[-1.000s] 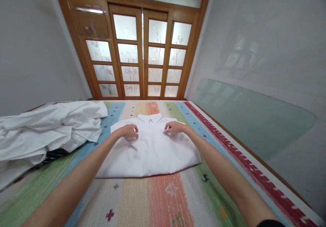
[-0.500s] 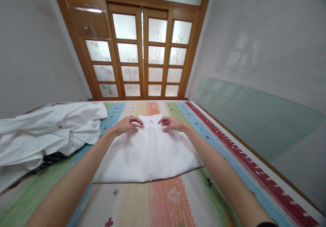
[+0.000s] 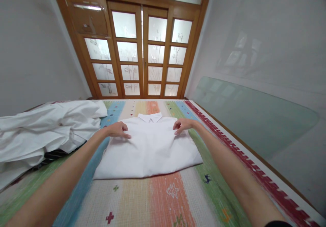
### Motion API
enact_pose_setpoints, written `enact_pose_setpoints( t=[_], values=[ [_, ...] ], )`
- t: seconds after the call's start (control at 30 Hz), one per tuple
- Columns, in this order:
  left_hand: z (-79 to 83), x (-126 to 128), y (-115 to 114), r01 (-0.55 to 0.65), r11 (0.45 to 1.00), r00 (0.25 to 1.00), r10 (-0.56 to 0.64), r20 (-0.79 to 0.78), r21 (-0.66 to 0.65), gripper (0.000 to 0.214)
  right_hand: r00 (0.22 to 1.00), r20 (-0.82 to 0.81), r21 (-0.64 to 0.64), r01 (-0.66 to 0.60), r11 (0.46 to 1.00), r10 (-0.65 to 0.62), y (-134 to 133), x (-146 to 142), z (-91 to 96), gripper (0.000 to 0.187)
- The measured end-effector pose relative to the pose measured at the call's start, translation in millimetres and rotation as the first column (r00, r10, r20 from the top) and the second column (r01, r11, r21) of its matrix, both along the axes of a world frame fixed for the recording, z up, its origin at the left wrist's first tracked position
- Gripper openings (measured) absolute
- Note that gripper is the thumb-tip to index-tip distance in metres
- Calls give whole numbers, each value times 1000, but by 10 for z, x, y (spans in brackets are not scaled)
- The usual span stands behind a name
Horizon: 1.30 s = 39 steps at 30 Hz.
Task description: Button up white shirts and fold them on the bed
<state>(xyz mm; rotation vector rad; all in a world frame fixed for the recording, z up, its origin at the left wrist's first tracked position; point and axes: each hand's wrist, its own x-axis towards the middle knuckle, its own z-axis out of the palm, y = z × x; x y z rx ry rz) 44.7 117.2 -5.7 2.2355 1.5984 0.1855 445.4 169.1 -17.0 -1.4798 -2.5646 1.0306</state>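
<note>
A folded white collared shirt [image 3: 150,149] lies flat on a striped, multicoloured mat [image 3: 163,200], its collar pointing toward the doors. My left hand [image 3: 117,130] rests on the shirt's left shoulder edge with fingers stretched flat. On the right shoulder edge lies my right hand [image 3: 182,125], its fingers spread and bent slightly down onto the cloth. Neither hand holds anything.
A heap of crumpled white clothes [image 3: 43,132] lies on the mat at the left, with a striped dark piece under it. Wooden glazed doors [image 3: 142,50] stand at the far end. A glass sheet [image 3: 249,115] leans on the right wall beside the mat's red edge.
Both hands have moved outward from the collar to the shirt's shoulders, sliding apart across the cloth. The shirt itself has stayed in place.
</note>
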Motion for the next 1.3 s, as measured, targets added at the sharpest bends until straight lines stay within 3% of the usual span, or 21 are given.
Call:
enact_pose_setpoints(
  t=[0.17,0.3,0.43,0.6,0.73,0.87,1.1,1.2,1.3],
  values=[
    [66,-43,-18,35,999,997,-36,62,16,41,999,25,49,-34,998,33,-43,72,-46,37],
    [103,-61,23,-4,993,1000,4,-3,118,36,999,-20,187,51,981,-48,-35,78,-24,28],
    [131,-69,78,-12,979,989,42,-145,205,27,972,-178,264,200,944,-156,11,125,75,24],
    [140,-49,138,-62,944,941,163,-295,325,30,978,-111,429,208,879,-177,157,154,214,20],
    [89,-57,243,-88,906,924,229,-305,413,33,977,-136,532,213,819,-166,299,133,243,17],
    [-16,-65,359,-133,900,927,261,-270,415,33,975,-68,577,212,789,-212,409,97,136,17],
    [-370,-26,586,-122,951,963,182,-196,283,20,911,282,508,124,853,-301,523,-123,-170,21],
    [-465,23,704,-131,952,983,161,-87,276,26,882,370,478,87,874,-291,584,-256,-178,30],
    [-466,113,799,-144,958,990,139,38,246,29,900,349,419,98,903,-260,668,-390,-129,34]
  ],
)
